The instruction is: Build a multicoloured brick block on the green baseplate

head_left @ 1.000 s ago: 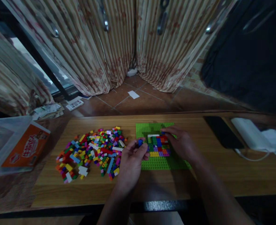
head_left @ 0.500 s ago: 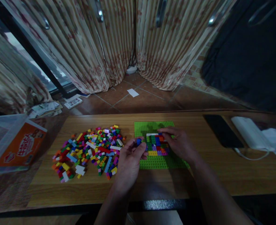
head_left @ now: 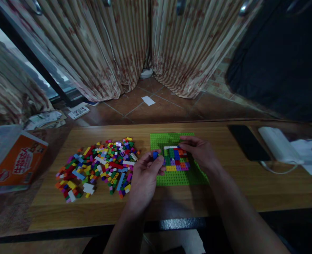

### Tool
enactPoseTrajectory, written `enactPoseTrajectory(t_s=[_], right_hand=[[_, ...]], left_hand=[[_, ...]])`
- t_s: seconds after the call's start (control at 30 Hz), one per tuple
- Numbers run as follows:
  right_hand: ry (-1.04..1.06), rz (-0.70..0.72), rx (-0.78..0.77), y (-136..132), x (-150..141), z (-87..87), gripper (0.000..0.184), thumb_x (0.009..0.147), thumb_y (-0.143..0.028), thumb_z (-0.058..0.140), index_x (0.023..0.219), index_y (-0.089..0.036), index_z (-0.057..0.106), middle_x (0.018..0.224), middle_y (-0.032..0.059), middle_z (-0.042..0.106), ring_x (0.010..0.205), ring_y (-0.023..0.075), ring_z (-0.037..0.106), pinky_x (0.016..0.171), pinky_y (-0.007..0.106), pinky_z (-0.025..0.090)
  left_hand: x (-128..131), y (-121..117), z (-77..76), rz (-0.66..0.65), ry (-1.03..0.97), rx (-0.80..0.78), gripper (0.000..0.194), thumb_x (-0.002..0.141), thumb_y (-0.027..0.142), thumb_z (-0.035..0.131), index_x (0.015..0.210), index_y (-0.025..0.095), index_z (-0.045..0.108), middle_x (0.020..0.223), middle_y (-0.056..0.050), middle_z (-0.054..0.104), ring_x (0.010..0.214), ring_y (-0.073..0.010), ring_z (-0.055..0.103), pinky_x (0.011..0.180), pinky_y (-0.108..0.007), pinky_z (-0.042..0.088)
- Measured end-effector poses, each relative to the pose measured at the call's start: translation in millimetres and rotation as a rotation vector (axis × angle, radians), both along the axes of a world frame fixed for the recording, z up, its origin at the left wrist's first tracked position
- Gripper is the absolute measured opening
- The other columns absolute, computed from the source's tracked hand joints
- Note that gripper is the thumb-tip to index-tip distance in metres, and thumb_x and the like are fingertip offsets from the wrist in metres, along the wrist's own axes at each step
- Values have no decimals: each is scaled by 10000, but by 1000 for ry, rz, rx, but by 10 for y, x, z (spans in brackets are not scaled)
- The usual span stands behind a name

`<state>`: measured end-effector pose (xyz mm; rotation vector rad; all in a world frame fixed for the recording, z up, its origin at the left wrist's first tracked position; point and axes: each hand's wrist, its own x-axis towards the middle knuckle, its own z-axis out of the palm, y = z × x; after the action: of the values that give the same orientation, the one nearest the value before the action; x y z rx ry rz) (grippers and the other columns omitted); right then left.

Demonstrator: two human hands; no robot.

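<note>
My left hand (head_left: 147,173) is closed, pinching a small blue brick (head_left: 155,155) between thumb and fingers at the left side of the green baseplate (head_left: 177,179). On that plate sits a block of joined toy bricks (head_left: 175,163) in yellow, purple, green, red, blue and orange, with a white row along its far edge. My right hand (head_left: 198,150) is at the upper right corner of these bricks. Its thumb tip is by a blue brick there, while the index finger stretches out above with a gap between them. The palm side of the right hand is hidden.
Loose colored bricks (head_left: 100,165) lie spread over the left of the wooden table (head_left: 92,215). A clear box with an orange label (head_left: 26,158) stands at far left. To the right lie a black phone (head_left: 247,143) and a white device (head_left: 279,145) with a cable.
The view has shifted slightly. My right thumb and index finger have spread apart at the corner of the bricks. My left hand keeps hold of the blue brick in about the same place.
</note>
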<state>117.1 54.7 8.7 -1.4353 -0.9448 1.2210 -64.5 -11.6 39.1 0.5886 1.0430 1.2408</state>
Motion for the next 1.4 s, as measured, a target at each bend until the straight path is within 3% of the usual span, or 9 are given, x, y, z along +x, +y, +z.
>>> enactPoseTrajectory(t_s=[0.4, 0.57, 0.7, 0.77, 0.93, 1.17, 1.4], right_hand=[[18, 53, 0, 22, 0, -16, 358, 530, -266, 805, 871, -195, 725, 637, -43, 661, 572, 111, 592, 604, 281, 491], [80, -136, 82, -13, 117, 40, 289, 588, -323, 803, 848, -220, 728, 803, -3, 718, 740, 131, 644, 666, 266, 494], [57, -274, 159, -56, 193, 124, 169, 660, -325, 763, 792, -225, 726, 768, 1, 708, 722, 122, 635, 624, 241, 466], [33, -220, 191, -95, 161, 162, 153, 679, -329, 758, 791, -229, 727, 755, 0, 704, 691, 118, 622, 623, 246, 469], [13, 80, 195, -201, -17, 236, 202, 690, -384, 768, 826, -238, 736, 772, 7, 720, 665, 127, 627, 641, 273, 508], [-23, 358, 173, -318, -191, 293, 201, 737, -393, 741, 887, -261, 751, 830, 8, 744, 733, 140, 665, 681, 276, 547], [-82, 395, 250, -356, -236, 289, 169, 758, -362, 728, 900, -277, 757, 872, 3, 750, 774, 155, 683, 697, 292, 564]], left_hand=[[40, -4, -1, 9, 9, -14, 329, 687, 316, 797, 948, 150, 685, 701, 14, 628, 579, -76, 572, 553, -183, 462], [95, -22, -23, 43, -53, -32, 327, 671, 341, 808, 901, 145, 684, 758, 1, 649, 632, -96, 623, 624, -210, 516], [149, -30, -50, 45, -117, -46, 337, 648, 337, 826, 874, 142, 668, 776, -4, 664, 652, -118, 654, 658, -242, 548], [168, -27, -62, 54, -156, -47, 333, 637, 316, 833, 860, 140, 659, 770, -3, 667, 674, -132, 669, 683, -258, 557], [174, -18, -66, 49, -189, 3, 330, 642, 292, 831, 888, 148, 664, 816, -14, 679, 708, -147, 681, 704, -266, 556], [164, -35, -37, 21, -147, 54, 262, 700, 245, 783, 931, 156, 698, 840, -19, 679, 714, -118, 657, 721, -238, 533], [113, -46, 43, 23, -247, 44, 246, 699, 273, 790, 893, 148, 705, 802, -26, 688, 679, -104, 639, 680, -218, 509]])
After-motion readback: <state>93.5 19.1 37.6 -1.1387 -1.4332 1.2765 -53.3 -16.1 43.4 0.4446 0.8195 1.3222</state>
